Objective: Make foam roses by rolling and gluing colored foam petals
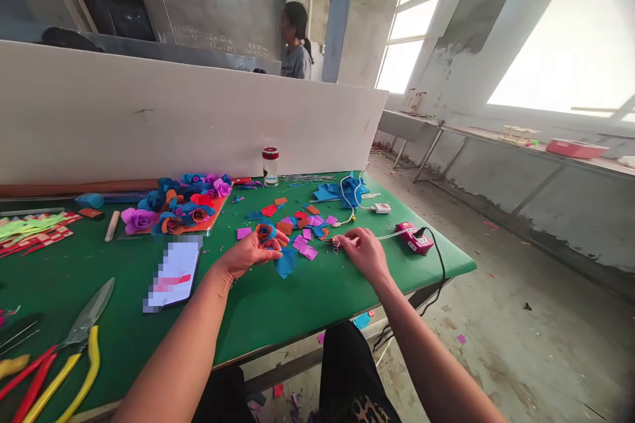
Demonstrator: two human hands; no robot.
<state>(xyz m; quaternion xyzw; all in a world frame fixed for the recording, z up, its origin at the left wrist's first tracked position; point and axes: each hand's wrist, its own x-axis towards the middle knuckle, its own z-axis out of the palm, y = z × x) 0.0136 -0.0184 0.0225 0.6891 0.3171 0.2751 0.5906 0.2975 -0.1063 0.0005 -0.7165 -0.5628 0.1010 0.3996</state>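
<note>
My left hand (pixel 248 252) is closed in a pinch on a blue-and-orange artificial rose (pixel 265 232). A loose blue petal (pixel 285 264) shows just below its fingertips, perhaps also held. To the right, the fingers of my right hand (pixel 366 252) are bent together at a small corded tool (pixel 336 242) low over the table; its exact kind is too small to make out. Between and beyond the hands lie several loose petal pieces (pixel 307 252) in purple, red, orange and blue.
Finished roses (pixel 181 205) are heaped at the back left, near a phone (pixel 173 274). Pliers and scissors (pixel 84 324) lie front left. A red-lidded jar (pixel 270 166) stands by the white partition (pixel 198 119). A pink power strip (pixel 414 239) with cords sits right on the green table (pixel 258 324).
</note>
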